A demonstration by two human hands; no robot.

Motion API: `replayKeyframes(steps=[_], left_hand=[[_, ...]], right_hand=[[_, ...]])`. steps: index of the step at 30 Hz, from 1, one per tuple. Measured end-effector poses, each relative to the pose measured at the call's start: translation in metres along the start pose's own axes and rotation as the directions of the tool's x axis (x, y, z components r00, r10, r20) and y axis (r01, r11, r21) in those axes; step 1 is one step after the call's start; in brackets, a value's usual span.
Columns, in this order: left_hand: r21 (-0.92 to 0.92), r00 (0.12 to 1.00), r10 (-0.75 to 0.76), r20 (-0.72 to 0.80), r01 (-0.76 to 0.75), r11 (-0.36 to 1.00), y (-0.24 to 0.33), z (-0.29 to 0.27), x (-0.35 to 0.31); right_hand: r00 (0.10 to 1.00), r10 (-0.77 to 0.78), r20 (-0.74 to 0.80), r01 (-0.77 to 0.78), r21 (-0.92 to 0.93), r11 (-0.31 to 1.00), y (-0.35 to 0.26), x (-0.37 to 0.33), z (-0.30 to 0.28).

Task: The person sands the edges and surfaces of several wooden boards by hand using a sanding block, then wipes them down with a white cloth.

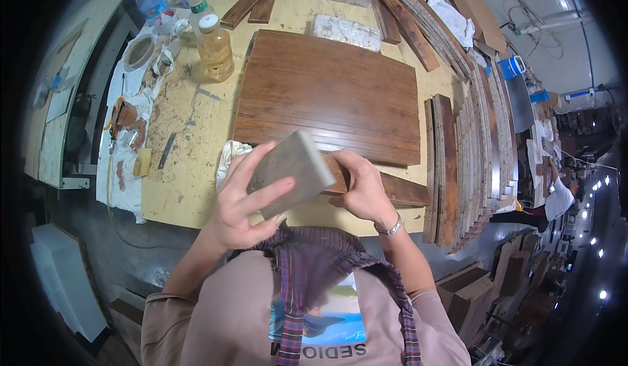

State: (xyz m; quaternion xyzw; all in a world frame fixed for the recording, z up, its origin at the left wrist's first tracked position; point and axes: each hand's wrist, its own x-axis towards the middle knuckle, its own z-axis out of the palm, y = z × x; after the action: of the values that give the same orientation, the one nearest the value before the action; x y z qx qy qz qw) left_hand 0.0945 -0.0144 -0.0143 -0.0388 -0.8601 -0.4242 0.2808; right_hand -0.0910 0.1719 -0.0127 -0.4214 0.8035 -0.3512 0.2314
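Observation:
My left hand (237, 204) is closed on a flat grey rectangular block (291, 176), perhaps a sanding sponge, tilted above the table's near edge. My right hand (367, 192) grips a narrow dark brown wooden strip (404, 189), which runs out to the right past my fingers. Part of the strip is hidden behind the block. Just beyond both hands lies a wide brown grooved wooden panel (327, 91). A crumpled white cloth (232, 156) sits by my left fingers, partly covered by them.
Stacked wooden strips (445, 170) line the table's right side. Two plastic-wrapped white blocks, one of them (345, 32) touching the panel, lie at the far side. A jar of yellowish liquid (214, 49) and bottles stand far left, near a yellow sponge (142, 162). A person (559, 199) is at far right.

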Motion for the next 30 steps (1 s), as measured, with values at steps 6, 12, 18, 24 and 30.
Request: replayKeyframes(steps=[6, 12, 18, 24, 30], left_hand=[[-0.081, 0.952, -0.24, -0.191, 0.228, 0.97, -0.011, -0.015, -0.019], [-0.069, 0.97, -0.221, -0.1, 0.215, 0.974, -0.02, -0.003, 0.001], [-0.06, 0.991, -0.113, -0.077, 0.108, 0.992, -0.008, 0.001, 0.007], [0.001, 0.975, 0.033, -0.221, -0.034, 0.999, 0.015, 0.01, 0.019], [0.038, 0.968, 0.052, -0.245, -0.044, 0.998, 0.012, -0.001, -0.003]], right_hand=[[0.999, 0.012, 0.047, -0.01, -0.028, 1.0, 0.001, -0.003, -0.007], [0.999, -0.006, 0.05, 0.003, 0.052, 0.999, -0.001, -0.011, -0.013], [1.0, 0.011, 0.001, -0.011, 0.08, 0.997, 0.001, -0.006, -0.02], [0.982, -0.016, -0.19, 0.042, 0.135, 0.99, -0.005, 0.001, -0.027], [0.972, -0.109, -0.209, 0.093, -0.083, 0.992, 0.0, -0.004, -0.018]])
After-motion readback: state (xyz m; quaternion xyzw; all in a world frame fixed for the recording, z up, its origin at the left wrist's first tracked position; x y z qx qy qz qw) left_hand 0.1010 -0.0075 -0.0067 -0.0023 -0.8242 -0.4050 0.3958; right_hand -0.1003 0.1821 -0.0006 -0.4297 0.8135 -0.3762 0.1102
